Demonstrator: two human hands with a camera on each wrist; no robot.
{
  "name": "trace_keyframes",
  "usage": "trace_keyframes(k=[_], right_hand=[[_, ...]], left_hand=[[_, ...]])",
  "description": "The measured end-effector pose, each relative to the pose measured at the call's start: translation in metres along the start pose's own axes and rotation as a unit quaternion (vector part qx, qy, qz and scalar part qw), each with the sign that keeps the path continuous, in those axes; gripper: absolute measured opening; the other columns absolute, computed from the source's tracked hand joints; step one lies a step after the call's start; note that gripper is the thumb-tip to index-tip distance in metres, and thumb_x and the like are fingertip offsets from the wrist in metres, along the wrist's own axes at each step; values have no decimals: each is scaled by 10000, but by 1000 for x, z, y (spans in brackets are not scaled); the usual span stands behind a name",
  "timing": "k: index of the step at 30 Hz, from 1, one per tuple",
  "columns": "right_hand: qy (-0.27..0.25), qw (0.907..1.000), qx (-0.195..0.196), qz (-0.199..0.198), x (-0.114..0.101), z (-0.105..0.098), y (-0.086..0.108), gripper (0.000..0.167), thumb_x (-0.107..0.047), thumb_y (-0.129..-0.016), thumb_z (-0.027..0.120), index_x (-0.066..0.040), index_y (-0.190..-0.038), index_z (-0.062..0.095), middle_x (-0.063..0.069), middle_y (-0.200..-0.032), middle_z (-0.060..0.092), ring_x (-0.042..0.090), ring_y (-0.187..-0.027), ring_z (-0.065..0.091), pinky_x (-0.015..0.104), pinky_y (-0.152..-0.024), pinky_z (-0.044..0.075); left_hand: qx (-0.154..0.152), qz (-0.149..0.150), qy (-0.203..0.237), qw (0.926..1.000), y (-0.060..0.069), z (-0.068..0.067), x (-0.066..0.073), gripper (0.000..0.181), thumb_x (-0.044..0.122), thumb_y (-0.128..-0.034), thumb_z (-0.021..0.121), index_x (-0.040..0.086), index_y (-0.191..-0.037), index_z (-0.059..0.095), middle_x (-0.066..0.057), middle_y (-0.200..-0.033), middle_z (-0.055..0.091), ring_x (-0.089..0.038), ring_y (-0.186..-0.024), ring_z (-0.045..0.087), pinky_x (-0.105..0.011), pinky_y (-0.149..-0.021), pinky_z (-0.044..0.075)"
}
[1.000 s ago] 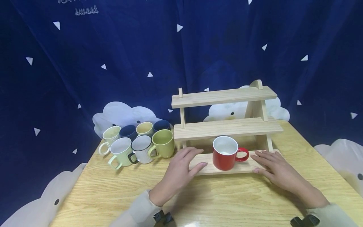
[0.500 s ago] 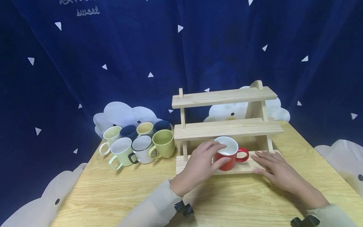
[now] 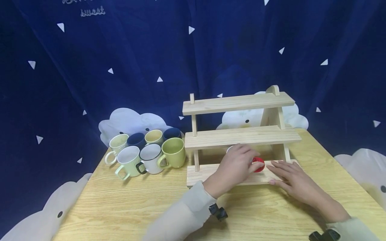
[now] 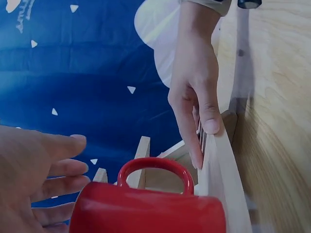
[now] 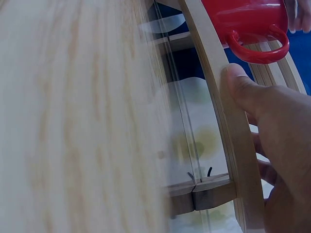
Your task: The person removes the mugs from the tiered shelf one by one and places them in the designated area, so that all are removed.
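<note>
A red mug [image 3: 259,165] with a white inside stands on the bottom board [image 3: 203,173] of a three-tier wooden shelf, its handle to the right. My left hand [image 3: 235,167] is over the mug and hides most of it in the head view. In the left wrist view, the left hand's fingers [image 4: 63,184] are spread loosely beside the mug [image 4: 150,213], with a gap between them and the handle. My right hand [image 3: 291,177] rests on the right end of the bottom board, fingers fairly straight on top and thumb [image 5: 238,80] against its front edge.
Several mugs stand grouped left of the shelf, among them an olive-green mug [image 3: 174,154], a white mug with a black handle [image 3: 150,159] and a pale green mug [image 3: 129,160]. The middle board [image 3: 241,136] overhangs behind the red mug. A blue curtain [image 3: 150,50] hangs behind the table.
My left hand has moved right from the left end of the bottom board to over the red mug. The right hand, the shelf and the other mugs have stayed in place.
</note>
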State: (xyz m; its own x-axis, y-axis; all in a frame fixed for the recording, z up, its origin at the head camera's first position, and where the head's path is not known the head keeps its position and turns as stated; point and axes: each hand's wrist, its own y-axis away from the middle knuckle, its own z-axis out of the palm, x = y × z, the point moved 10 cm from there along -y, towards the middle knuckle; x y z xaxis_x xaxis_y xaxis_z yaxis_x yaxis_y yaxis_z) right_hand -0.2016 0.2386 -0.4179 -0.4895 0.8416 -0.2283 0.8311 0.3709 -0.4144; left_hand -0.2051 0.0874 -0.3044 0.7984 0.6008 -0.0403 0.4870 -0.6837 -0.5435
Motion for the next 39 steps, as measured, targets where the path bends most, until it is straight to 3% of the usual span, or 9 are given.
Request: trace_keyframes(k=[5, 10, 15, 18, 22, 29, 33, 36, 39], right_hand=[[-14, 10000, 19, -22, -1, -1, -1, 547, -347, -881, 728, -197, -1384, 574, 190, -1338, 571, 450, -1240, 468, 667, -1075, 237], [4, 10000, 34, -49, -2, -1, -2, 558, -345, -877, 732, -219, -1394, 564, 189, -1331, 576, 455, -1233, 472, 670, -1073, 239], [37, 9999, 58, -75, -3, -2, -2, 541, -341, -873, 735, -189, -1371, 585, 181, -1326, 580, 448, -1229, 475, 658, -1082, 237], [40, 9999, 65, -83, -4, -2, -2, 533, -339, -873, 735, -168, -1358, 594, 183, -1328, 577, 446, -1230, 474, 651, -1085, 237], [42, 9999, 105, -110, -3, -2, -1, 524, -333, -868, 742, -139, -1336, 610, 185, -1324, 581, 448, -1226, 477, 639, -1089, 241], [62, 9999, 102, -122, -2, 0, 1, 518, -340, -872, 737, -117, -1324, 616, 177, -1323, 582, 442, -1228, 475, 632, -1101, 228], [52, 9998, 119, -118, -2, -1, 1, 517, -345, -873, 736, -127, -1326, 616, 169, -1328, 580, 430, -1229, 479, 630, -1105, 222], [58, 9998, 130, -135, -2, -1, 0, 516, -348, -872, 737, -129, -1323, 618, 166, -1332, 580, 425, -1229, 482, 628, -1104, 224], [52, 9998, 116, -132, -2, -1, 0, 518, -348, -873, 736, -126, -1325, 616, 168, -1338, 576, 430, -1231, 480, 635, -1104, 220]], left_hand=[[158, 118, -694, 9974, -10, 5, 9, 231, 453, -921, 647, 269, -1017, 749, 157, -979, 703, -51, -1021, 627, -187, -944, 446], [-116, -18, -922, 9957, -13, 20, 11, 213, 458, -938, 622, 293, -995, 743, 169, -973, 708, -88, -1065, 620, -244, -1021, 416], [-324, -295, -1160, 9923, -10, 29, 9, 223, 481, -946, 599, 308, -1014, 723, 157, -1043, 702, -115, -1124, 591, -339, -1059, 398], [-450, -293, -1421, 9884, -7, 34, 11, 244, 502, -952, 578, 313, -1028, 713, 155, -1073, 693, -130, -1161, 564, -394, -1081, 377], [-317, -66, -1612, 9864, -3, 33, 16, 244, 495, -954, 577, 306, -1021, 716, 158, -1062, 685, -141, -1159, 547, -425, -1083, 373], [-36, 514, -1475, 9877, 7, 27, 23, 235, 451, -964, 584, 279, -1024, 733, 135, -1031, 677, -128, -1088, 563, -388, -1037, 419], [-178, 991, -1542, 9829, 14, 26, 26, 248, 434, -962, 598, 268, -1104, 715, 131, -1077, 661, -119, -1107, 546, -341, -1018, 422], [-353, 1278, -1625, 9778, 20, 25, 26, 229, 350, -948, 646, 281, -1161, 694, 149, -1128, 647, -128, -1181, 516, -356, -1053, 400], [-319, 1527, -1615, 9745, 28, 20, 27, 236, 256, -918, 695, 297, -1150, 696, 160, -1143, 653, -151, -1241, 499, -386, -1085, 375]])
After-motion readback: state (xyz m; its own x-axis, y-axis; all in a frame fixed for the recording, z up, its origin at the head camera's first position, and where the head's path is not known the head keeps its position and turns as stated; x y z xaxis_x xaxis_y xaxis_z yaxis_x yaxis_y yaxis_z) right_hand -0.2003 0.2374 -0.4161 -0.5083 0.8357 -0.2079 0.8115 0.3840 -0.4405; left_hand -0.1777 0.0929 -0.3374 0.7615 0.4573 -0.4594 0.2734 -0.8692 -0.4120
